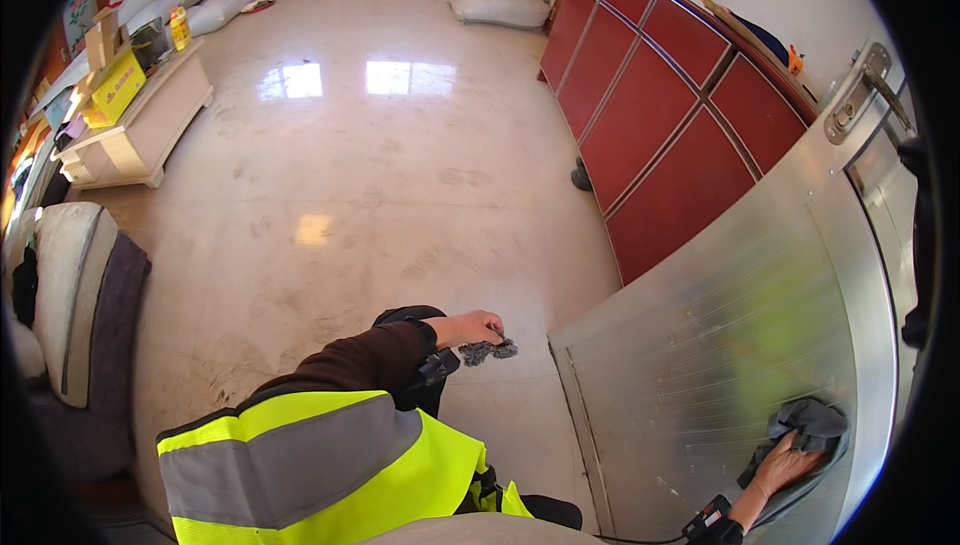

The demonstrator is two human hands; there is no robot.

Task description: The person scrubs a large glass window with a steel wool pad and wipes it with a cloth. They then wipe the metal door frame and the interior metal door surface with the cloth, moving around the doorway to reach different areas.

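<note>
My left hand [474,327] is closed on a grey steel-wool-like scrubber [487,351], held above the pale floor beside the door's edge. Lower right, my right hand [786,464] presses a dark grey cloth [808,425] flat against a brushed metal door [675,380]. Part of the cloth hangs below the wrist. Light streaks and small white marks show on the door's surface, along with a blurred yellow-green reflection. A metal handle plate [857,93] with a lever sits at the upper right of the door.
Red cabinets [667,102] run along the right wall behind the door. A sofa [67,297] and a low pale cabinet [142,117] with boxes stand left. Stuffed white sacks [499,5] lie at the back. The tiled floor [360,170] has dark smudges.
</note>
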